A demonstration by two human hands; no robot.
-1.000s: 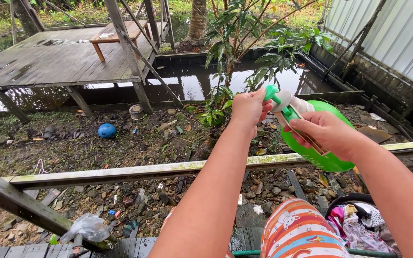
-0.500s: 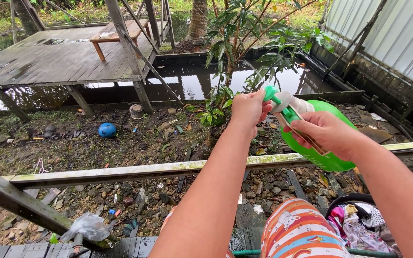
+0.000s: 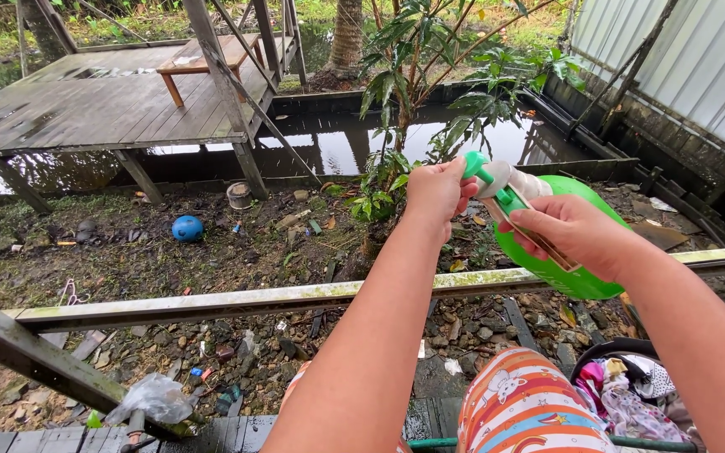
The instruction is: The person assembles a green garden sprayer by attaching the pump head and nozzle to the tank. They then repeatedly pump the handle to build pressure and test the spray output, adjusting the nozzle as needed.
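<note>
The green spray bottle (image 3: pixel 576 252) is hanging in mid-air beyond the mossy railing (image 3: pixel 211 300), above muddy, littered ground (image 3: pixel 211 252). The right hand (image 3: pixel 576 235) is wrapping its fingers around the neck, while the left hand (image 3: pixel 438 191) is pinching the green nozzle tip (image 3: pixel 473 161). A wet, slipping grip is likely risking a drop into the mud; overtwisting could be loosening the nozzle.
</note>
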